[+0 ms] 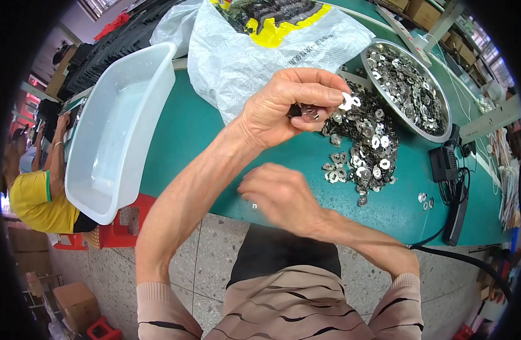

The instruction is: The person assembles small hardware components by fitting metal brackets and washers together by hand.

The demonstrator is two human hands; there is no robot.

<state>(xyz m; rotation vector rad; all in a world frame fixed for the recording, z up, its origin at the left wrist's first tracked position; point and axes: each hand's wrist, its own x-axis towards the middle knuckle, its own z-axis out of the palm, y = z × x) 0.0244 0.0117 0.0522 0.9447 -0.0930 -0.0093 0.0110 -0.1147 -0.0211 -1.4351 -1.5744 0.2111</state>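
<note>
My left hand (288, 102) is closed at the near side of a heap of small shiny metal pieces (365, 156) on the green table (181, 141). Thumb and forefinger pinch a bright notched metal piece (346, 102), and more pieces show in the curled fingers below. Closer to my body, my right hand (286, 198) is smeared by motion above the table's front edge, so what its fingers hold, if anything, is unclear. A tiny bright bit (254, 206) shows beneath its fingertips. A large steel bowl (443, 137) full of similar pieces stands behind the heap, at the right.
An empty white plastic tub (127, 170) stands at the left. Behind my left hand lies a white woven sack (215, 68). Black adapters and cables (443, 164) occupy the right side, near a few loose pieces (424, 200). A person in a yellow shirt (31, 201) sits far left.
</note>
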